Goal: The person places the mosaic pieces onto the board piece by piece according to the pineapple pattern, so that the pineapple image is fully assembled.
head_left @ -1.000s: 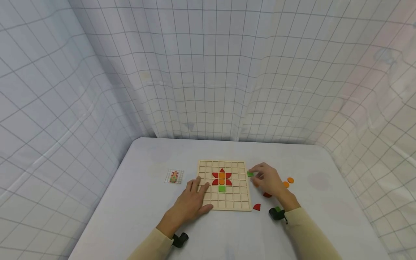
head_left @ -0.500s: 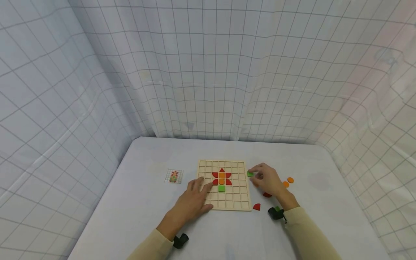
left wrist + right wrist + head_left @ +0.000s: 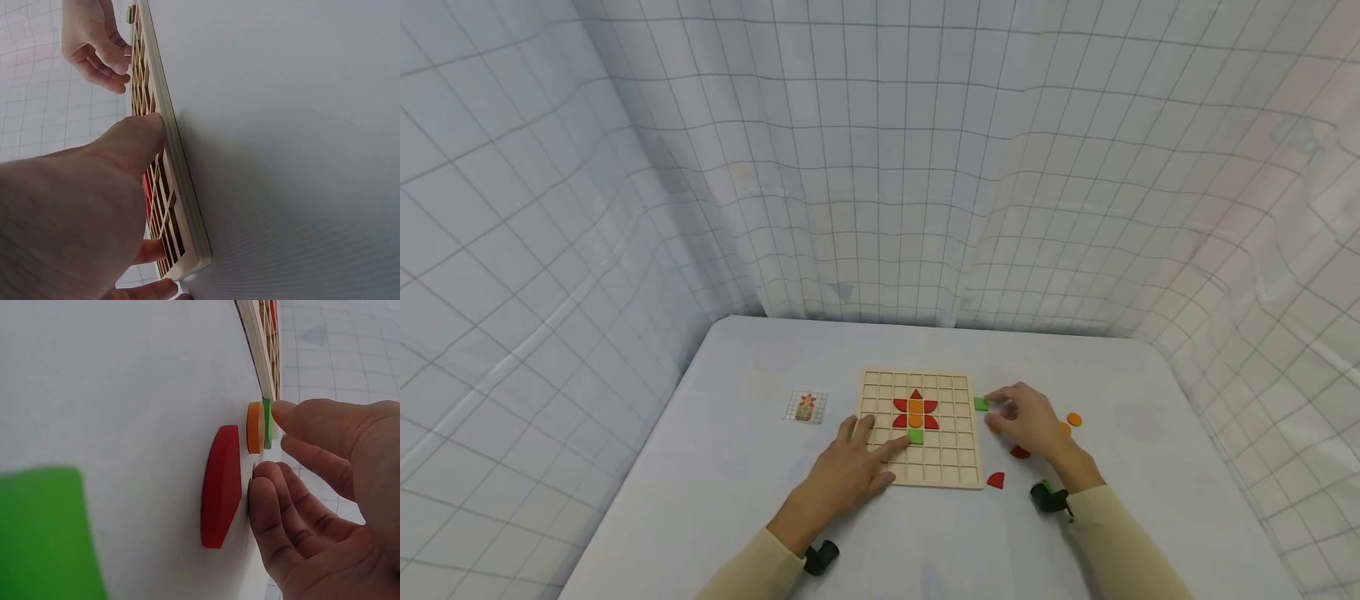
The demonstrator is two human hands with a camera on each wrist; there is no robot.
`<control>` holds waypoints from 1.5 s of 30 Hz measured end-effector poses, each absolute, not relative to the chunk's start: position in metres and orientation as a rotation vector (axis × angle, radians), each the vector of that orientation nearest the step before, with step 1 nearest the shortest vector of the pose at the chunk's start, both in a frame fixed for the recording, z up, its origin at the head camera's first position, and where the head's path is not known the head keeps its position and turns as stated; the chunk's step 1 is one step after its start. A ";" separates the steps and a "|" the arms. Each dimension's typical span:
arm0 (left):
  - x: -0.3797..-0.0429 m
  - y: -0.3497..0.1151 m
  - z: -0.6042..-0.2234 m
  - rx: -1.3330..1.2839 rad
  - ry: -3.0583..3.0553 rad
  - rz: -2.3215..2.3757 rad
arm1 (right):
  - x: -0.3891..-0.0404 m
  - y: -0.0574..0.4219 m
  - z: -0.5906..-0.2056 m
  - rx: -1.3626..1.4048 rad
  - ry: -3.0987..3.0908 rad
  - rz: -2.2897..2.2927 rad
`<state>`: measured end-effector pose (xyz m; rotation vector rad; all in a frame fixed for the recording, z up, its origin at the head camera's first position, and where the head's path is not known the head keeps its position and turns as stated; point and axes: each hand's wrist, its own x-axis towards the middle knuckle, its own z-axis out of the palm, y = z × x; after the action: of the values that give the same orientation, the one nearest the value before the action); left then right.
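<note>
My left hand (image 3: 844, 475) lies over the left front part of a wooden grid board (image 3: 947, 457), thumb along its front edge. One extended finger reaches a green square tile (image 3: 916, 437) set below a flower of red and orange tiles. At the board's right side, my right hand (image 3: 1028, 423) hovers low, with relaxed, bent fingers. Its index fingertip is right at another green square tile (image 3: 981, 404), which lies by the board. In the right wrist view, the thumb overlaps that tile's edge, and an orange disc (image 3: 255, 428) sits in front of it.
A small card (image 3: 806, 407) printed with a flower pattern lies left of the board. Around the right hand are orange discs (image 3: 1074, 419), a red quarter-round (image 3: 996, 480), another red piece (image 3: 222, 487) and a green piece (image 3: 47, 534) near the wrist. Gridded white curtains (image 3: 880, 167) surround the table.
My left hand's finger has extended rightward across the board onto the green tile below the flower. The right hand stays beside the loose green tile. The head view has shifted slightly.
</note>
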<state>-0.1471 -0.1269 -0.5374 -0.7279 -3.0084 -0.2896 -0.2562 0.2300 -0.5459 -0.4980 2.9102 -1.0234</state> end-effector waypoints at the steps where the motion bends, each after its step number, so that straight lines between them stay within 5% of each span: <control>1: -0.150 -0.128 -0.546 -0.739 -2.979 -0.268 | -0.256 0.232 -0.546 -0.497 2.907 -1.013; 45: -0.149 -0.131 -0.536 -0.648 -3.119 -0.371 | -0.244 0.232 -0.543 -0.601 2.865 -0.962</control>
<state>-0.1486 -0.1310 -0.5360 -0.6481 -3.1195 -0.3713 -0.2436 0.2315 -0.5430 -0.6015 2.8653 -0.9622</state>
